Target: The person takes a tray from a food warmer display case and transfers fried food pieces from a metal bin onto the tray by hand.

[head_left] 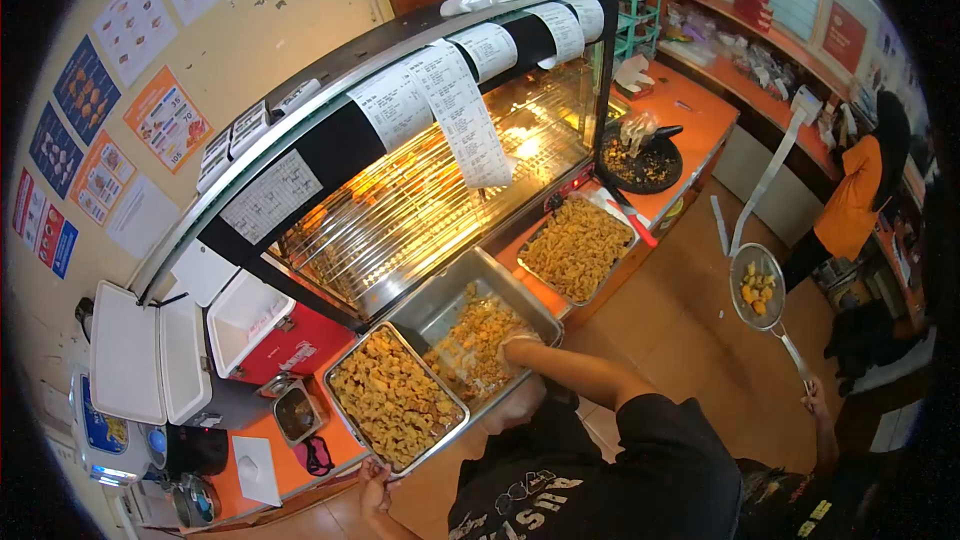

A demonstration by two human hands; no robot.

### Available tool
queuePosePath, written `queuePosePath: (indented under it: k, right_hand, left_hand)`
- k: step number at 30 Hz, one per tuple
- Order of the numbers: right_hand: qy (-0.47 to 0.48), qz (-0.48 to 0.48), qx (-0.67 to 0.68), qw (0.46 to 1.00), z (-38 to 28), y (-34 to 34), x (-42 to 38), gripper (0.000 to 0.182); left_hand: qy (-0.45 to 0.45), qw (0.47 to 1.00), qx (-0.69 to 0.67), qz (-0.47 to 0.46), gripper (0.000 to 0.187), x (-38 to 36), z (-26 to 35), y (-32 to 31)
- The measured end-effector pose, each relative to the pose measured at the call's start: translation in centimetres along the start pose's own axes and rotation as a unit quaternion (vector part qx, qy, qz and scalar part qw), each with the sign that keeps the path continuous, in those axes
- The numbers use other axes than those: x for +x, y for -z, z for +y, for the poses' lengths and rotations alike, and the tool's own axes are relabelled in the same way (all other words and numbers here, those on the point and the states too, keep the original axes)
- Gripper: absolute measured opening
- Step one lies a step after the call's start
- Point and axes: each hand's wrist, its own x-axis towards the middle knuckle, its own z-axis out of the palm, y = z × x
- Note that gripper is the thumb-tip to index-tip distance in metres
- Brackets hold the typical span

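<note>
At the front corner of a metal tray point(463, 422) of fried, breaded pieces point(392, 395), my left hand point(375, 485) grips the rim. My right hand point(517, 350), pale as if gloved, reaches into a deep grey metal bin point(415, 317). Fried bits and loose crumbs point(472, 340) lie in that bin around the hand. Its fingers are partly hidden. The tray stands beside the bin's left side. On the bin's other side is a second tray of fried pieces point(577, 248).
A lit glass warming cabinet point(430, 210) with hanging receipts point(455, 105) stands behind. Right of it are red-handled tongs point(635, 220) and a black bowl point(650, 175). Another person's hand point(815, 400) holds a strainer point(757, 287); a person in orange point(855, 190) stands farther back. A red cooler point(285, 340) is left.
</note>
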Motion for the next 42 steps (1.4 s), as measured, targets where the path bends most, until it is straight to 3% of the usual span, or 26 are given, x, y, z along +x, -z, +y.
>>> queuePosePath:
  k: [3, 4, 5, 8, 11, 14, 15, 17, 18, 19, 20, 22, 23, 24, 26, 27, 28, 30, 31, 36, 38, 39, 40, 41, 42]
  right_hand:
    - [-0.092, -0.137, -0.083, 0.983, 1.1, -4.3, 9.6, 0.035]
    - [-0.023, -0.054, -0.043, 0.997, 1.9, -2.8, 4.8, 0.018]
    - [0.051, 0.035, 0.001, 0.998, -0.9, 3.8, -9.7, 0.018]
    - [0.017, 0.075, 0.015, 0.997, 2.3, 5.4, -8.1, 0.029]
    - [-0.015, 0.117, 0.022, 0.993, 3.4, 3.1, -5.0, 0.039]
    - [0.067, 0.088, -0.027, 0.994, 4.2, 3.9, -7.4, 0.033]
    - [0.115, 0.073, -0.022, 0.99, 3.8, 4.5, -8.9, 0.032]
    - [0.221, 0.042, 0.114, 0.968, 3.1, 6.2, -12.2, 0.03]
    - [0.3, -0.006, 0.412, 0.86, 2.5, 7.0, -14.2, 0.036]
    - [0.34, -0.056, 0.671, 0.657, 2.1, 7.7, -15.5, 0.043]
    - [0.34, -0.056, 0.67, 0.658, 1.8, 7.8, -15.6, 0.043]
    - [0.441, 0.037, 0.76, 0.475, 0.5, 7.5, -15.8, 0.054]
    - [0.323, 0.005, 0.828, 0.459, 0.2, 8.0, -15.4, 0.059]
    - [0.322, 0.008, 0.828, 0.458, -0.6, 8.1, -15.1, 0.059]
    - [0.192, 0.073, 0.911, 0.357, -2.4, 8.8, -14.4, 0.059]
    - [0.286, 0.151, 0.884, 0.338, -3.4, 7.6, -14.7, 0.054]
    - [0.285, 0.144, 0.885, 0.34, -3.9, 7.3, -14.5, 0.054]
    - [0.262, 0.145, 0.862, 0.409, -5.4, 7.5, -13.7, 0.045]
    - [0.26, 0.108, 0.869, 0.407, -6.1, 7.8, -13.3, 0.036]
    - [0.253, 0.098, 0.863, 0.426, -11.8, 6.3, -14.1, 0.029]
    - [0.297, 0.149, 0.862, 0.383, -14.7, 4.8, -14.6, 0.032]
    - [0.219, 0.262, 0.782, 0.521, -16.9, 4.9, -15.8, 0.042]
    - [0.218, 0.262, 0.782, 0.522, -18.1, 4.9, -16.1, 0.042]
    - [0.211, 0.341, 0.61, 0.683, -18.8, 4.9, -16.3, 0.048]
    - [0.232, 0.406, 0.447, 0.763, -19.5, 4.5, -15.5, 0.056]
  left_hand:
    - [-0.001, 1.0, 0.003, -0.016, 0.021, -1.3, 1.9, -1.7]
    - [0.002, 1.0, -0.001, -0.014, 0.021, -1.0, 1.5, -1.2]
    - [0.002, 1.0, 0.015, -0.011, 0.022, -0.3, 1.0, -0.2]
    - [0.021, 0.999, 0.041, -0.008, 0.019, -0.4, 1.2, -0.8]
    - [-0.03, 0.996, -0.013, 0.08, 0.027, 0.1, -0.3, -1.3]
    - [0.014, 0.998, 0.06, 0.031, 0.044, 0.5, -0.6, 0.2]
    - [-0.002, 0.999, 0.041, 0.034, 0.042, -0.5, 0.9, -1.4]
    - [0.01, 0.997, 0.01, 0.071, 0.037, -1.3, 1.4, -2.1]
    - [0.008, 0.997, 0.004, 0.076, 0.037, -1.1, 0.9, -1.7]
    - [0.009, 1.0, 0.026, 0.013, 0.038, -1.1, 1.3, -1.3]
    - [0.004, 0.997, 0.047, -0.054, 0.039, -0.7, 1.5, -1.1]
    - [-0.009, 0.999, 0.035, -0.035, 0.034, -0.8, 1.4, -1.4]
    - [-0.02, 0.999, 0.024, -0.016, 0.03, -0.8, 1.3, -1.5]
    - [-0.02, 0.999, 0.024, -0.02, 0.03, -0.7, 1.0, -1.3]
    - [0.008, 1.0, 0.024, -0.017, 0.039, -0.2, 0.5, -0.8]
    - [0.01, 1.0, 0.022, -0.014, 0.039, 0.0, 0.2, -0.6]
    - [0.015, 0.999, 0.02, -0.028, 0.039, 0.0, 0.2, -0.6]
    - [0.018, 0.999, 0.014, -0.027, 0.039, -0.2, 0.3, -0.1]
    - [0.007, 1.0, 0.01, -0.018, 0.039, -0.3, 0.5, -0.7]
    - [-0.006, 1.0, 0.011, -0.022, 0.038, -0.3, 0.7, -0.9]
    - [-0.007, 1.0, 0.014, -0.022, 0.038, -0.2, 0.5, -0.8]
    - [-0.006, 1.0, 0.004, -0.022, 0.037, -0.1, 0.3, -0.7]
    - [-0.005, 1.0, -0.005, -0.025, 0.037, 0.0, 0.3, -0.7]
    - [-0.004, 1.0, -0.006, -0.026, 0.037, -0.2, 0.5, -0.9]
    - [0.001, 1.0, 0.001, -0.027, 0.037, -0.4, 0.9, -1.0]
